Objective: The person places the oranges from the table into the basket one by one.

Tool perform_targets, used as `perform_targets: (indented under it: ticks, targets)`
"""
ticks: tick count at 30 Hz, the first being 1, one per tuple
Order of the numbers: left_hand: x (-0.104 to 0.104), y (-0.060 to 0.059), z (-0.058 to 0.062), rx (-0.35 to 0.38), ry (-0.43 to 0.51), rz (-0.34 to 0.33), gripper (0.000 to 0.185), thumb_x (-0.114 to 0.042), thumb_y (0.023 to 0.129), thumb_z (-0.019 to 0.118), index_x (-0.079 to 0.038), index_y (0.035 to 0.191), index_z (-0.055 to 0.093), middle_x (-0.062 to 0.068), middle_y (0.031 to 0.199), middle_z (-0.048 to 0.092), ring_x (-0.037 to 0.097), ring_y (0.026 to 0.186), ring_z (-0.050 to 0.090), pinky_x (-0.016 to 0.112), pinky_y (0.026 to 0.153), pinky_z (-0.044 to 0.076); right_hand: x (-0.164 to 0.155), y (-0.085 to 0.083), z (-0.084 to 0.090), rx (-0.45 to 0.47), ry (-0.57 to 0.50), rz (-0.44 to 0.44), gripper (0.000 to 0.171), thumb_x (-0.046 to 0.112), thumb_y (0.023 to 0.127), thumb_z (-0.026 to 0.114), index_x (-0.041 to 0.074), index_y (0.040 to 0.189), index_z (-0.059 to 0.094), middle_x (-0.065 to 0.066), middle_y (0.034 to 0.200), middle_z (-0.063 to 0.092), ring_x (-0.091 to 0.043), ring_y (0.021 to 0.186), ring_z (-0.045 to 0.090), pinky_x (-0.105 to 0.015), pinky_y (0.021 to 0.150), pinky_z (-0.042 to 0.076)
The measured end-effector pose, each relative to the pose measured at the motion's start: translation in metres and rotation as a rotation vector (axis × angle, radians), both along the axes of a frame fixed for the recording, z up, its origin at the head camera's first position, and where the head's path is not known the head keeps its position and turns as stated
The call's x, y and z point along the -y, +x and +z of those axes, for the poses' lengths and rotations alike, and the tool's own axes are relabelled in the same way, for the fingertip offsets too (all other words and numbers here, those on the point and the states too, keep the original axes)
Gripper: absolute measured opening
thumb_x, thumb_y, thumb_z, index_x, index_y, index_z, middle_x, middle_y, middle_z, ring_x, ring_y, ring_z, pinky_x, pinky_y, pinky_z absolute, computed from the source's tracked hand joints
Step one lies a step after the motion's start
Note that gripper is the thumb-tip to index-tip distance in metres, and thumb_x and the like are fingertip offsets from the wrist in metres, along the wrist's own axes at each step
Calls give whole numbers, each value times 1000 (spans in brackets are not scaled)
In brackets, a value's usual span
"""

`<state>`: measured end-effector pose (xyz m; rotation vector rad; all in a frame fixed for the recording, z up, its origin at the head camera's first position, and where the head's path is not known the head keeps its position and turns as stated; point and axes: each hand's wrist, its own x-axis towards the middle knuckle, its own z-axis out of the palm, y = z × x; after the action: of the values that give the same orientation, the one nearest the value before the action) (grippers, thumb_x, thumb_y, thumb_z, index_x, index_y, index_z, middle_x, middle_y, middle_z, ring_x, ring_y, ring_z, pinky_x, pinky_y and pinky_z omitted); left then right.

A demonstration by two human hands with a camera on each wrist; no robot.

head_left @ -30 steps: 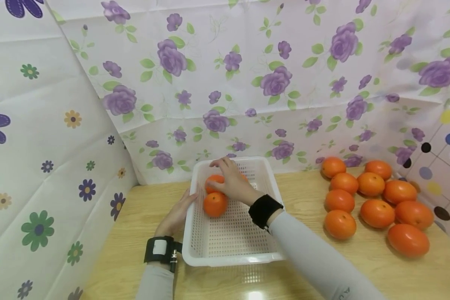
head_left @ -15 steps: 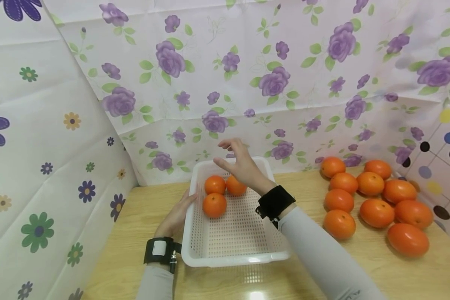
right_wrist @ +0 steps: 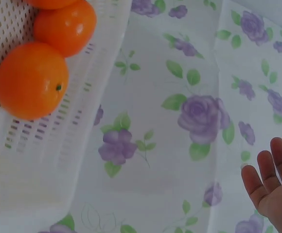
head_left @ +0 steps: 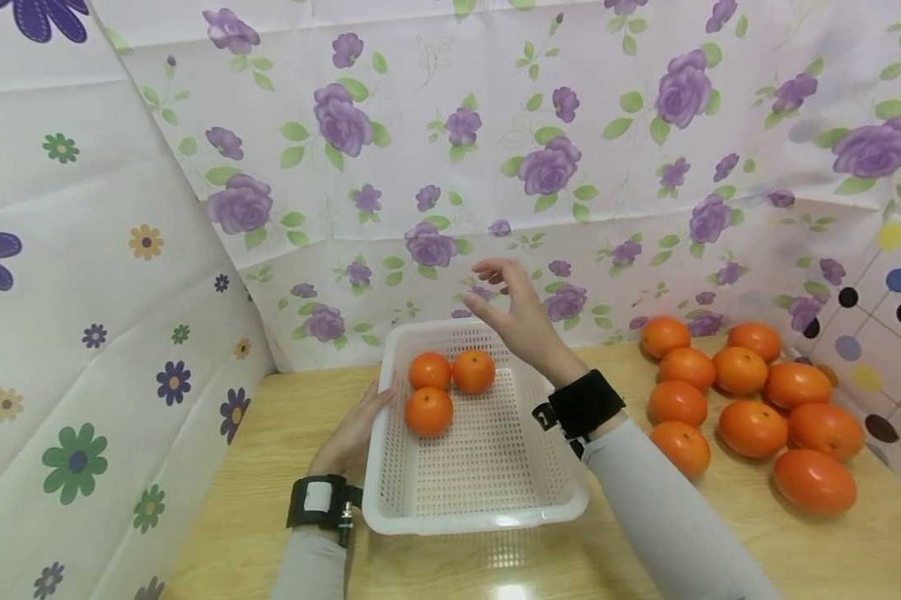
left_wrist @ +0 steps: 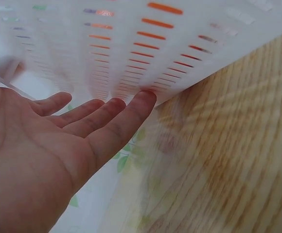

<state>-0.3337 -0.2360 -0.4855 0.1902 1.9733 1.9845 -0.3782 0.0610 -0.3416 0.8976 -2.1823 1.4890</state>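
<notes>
A white perforated basket point(head_left: 465, 508) stands on the wooden table and holds three oranges point(head_left: 450, 385) at its far left corner. My left hand point(head_left: 352, 429) rests with straight fingers point(left_wrist: 116, 109) against the basket's left wall point(left_wrist: 131, 43). My right hand point(head_left: 513, 312) hovers empty above the basket's far right corner, fingers relaxed and spread point(right_wrist: 270, 187). In the right wrist view two of the oranges point(right_wrist: 34, 80) lie inside the basket wall point(right_wrist: 68, 136).
Several loose oranges point(head_left: 750, 408) lie in a heap on the table point(head_left: 270, 467) at the right. Floral sheets point(head_left: 450, 167) wall in the back and left; a dotted sheet point(head_left: 885, 317) stands at the right.
My right hand let go of an orange in the basket, then lifted up and to the right, empty. The left hand stayed on the basket's side.
</notes>
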Motion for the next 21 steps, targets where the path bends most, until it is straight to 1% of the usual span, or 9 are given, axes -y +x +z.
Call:
perform_targets:
  ticks: [3, 6, 9, 13, 18, 21]
  targets:
    - [0, 0, 0, 0, 15, -17, 68, -45, 112, 39, -32, 168, 3, 32, 162, 30, 51, 133, 51, 63, 97, 54, -10, 1, 0, -2, -11, -19, 45, 24, 102, 66, 3, 140, 51, -13, 134, 51, -27, 122, 45, -46, 105, 37]
    - [1, 0, 1, -6, 10, -24, 67, -44, 112, 38, -33, 168, 2, 31, 163, 29, 50, 133, 51, 62, 98, 54, -20, 4, -1, -6, -18, -36, 45, 21, 102, 66, 3, 140, 51, -14, 134, 51, -27, 122, 45, -46, 105, 36]
    - [1, 1, 1, -10, -4, -14, 67, -44, 112, 37, -32, 168, 3, 31, 162, 31, 49, 132, 52, 61, 98, 54, -29, 8, -2, -14, -32, -47, 45, 19, 102, 67, 3, 141, 50, -17, 135, 51, -28, 122, 45, -46, 105, 35]
    - [0, 2, 1, -13, -21, 0, 67, -44, 112, 38, -30, 168, 5, 31, 161, 33, 49, 131, 53, 60, 98, 55, -39, 11, -1, -31, -64, -62, 47, 21, 102, 66, 2, 141, 50, -19, 134, 51, -27, 121, 45, -43, 103, 35]
    - [0, 2, 1, -17, -22, -5, 67, -44, 112, 38, -30, 169, 5, 29, 163, 30, 48, 135, 50, 60, 101, 52, -53, 16, -3, -27, -134, -94, 46, 17, 100, 65, 1, 140, 51, -20, 130, 54, -21, 118, 47, -39, 102, 37]
    - [0, 2, 1, -15, -21, -9, 67, -45, 112, 37, -31, 168, 4, 28, 164, 29, 48, 136, 49, 60, 101, 52, -62, 22, -4, -18, -173, -117, 44, 14, 100, 65, 1, 139, 51, -17, 128, 55, -17, 116, 47, -42, 103, 38]
